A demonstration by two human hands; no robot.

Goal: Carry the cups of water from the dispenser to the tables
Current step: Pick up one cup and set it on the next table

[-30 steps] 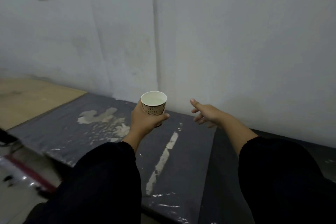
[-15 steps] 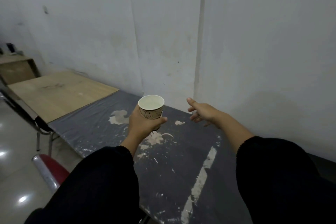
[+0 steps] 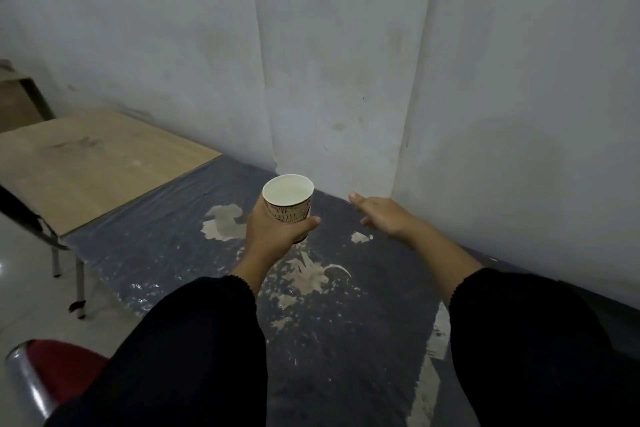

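Closer now to the dark table (image 3: 166,263), with the wooden table (image 3: 86,163) slid further into view at left and the red chair (image 3: 59,367) showing at the lower left corner. Left hand (image 3: 273,236) wrapped round the paper cup (image 3: 289,206), fingers behind and thumb across the front, cup upright and held in the air above the dark tabletop, not yet set down. Water visible near the brim. Right hand (image 3: 384,215) empty, fingers loosely spread, thumb out, hovering beside the cup without touching it.

Judged risks: spill over the rim from a jolt or a tilt of the wrist on the way down, given how full the cup looks. Soft paper wall likely to buckle under too tight a squeeze, pushing water out. Peeling, patchy surface beneath could leave the base rocking if set on a raised flake. Chair near the left leg, a possible bump.
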